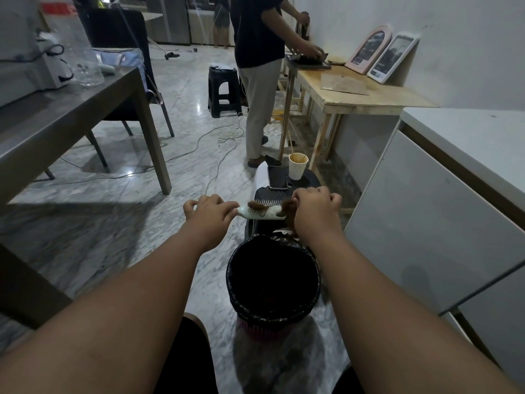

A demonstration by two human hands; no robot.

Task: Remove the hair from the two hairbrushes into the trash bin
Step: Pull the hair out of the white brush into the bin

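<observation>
fingers (287, 205) pinch hair (286, 206) on hairbrush (262, 212); bin (273, 282) below.

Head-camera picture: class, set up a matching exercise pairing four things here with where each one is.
Things:
1. hairbrush
2. trash bin
3. phone
4. paper cup

Places:
A. lying flat on the black stool, left of the cup
B. on the floor between the forearms, lined with a black bag
C. held between both hands, above the bin
D. standing upright on the black stool, right of the phone

Pairs: 1-C, 2-B, 3-A, 4-D
</observation>
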